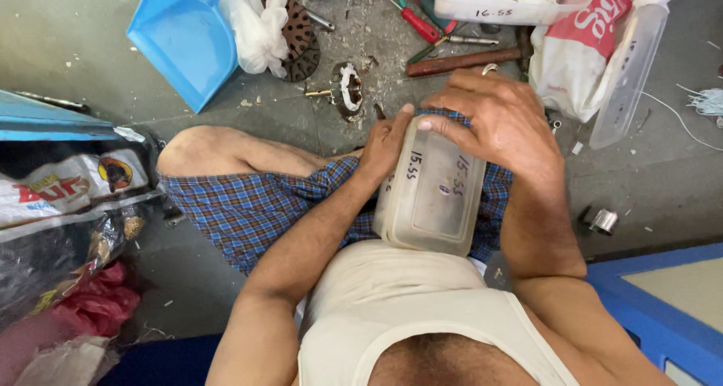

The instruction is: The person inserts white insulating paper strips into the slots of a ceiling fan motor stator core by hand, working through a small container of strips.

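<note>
A cloudy plastic box [433, 198] with a lid rests on my lap, against my white vest. My left hand [385, 145] grips its left side near the far corner. Over its far end my right hand [501, 119] is spread, fingers pressing on the lid. Handwritten marks are on the lid. I sit on the floor in blue checked shorts, one knee [188, 149] bent to the left.
On the grey floor beyond my lap lie a blue dustpan [184, 36], a white plastic bag [260, 24], a motor stator [348, 88], a red-handled screwdriver [418, 23], a wooden hammer handle [463, 61], another clear box [497, 2] and a loose lid [629, 73]. Bags sit left.
</note>
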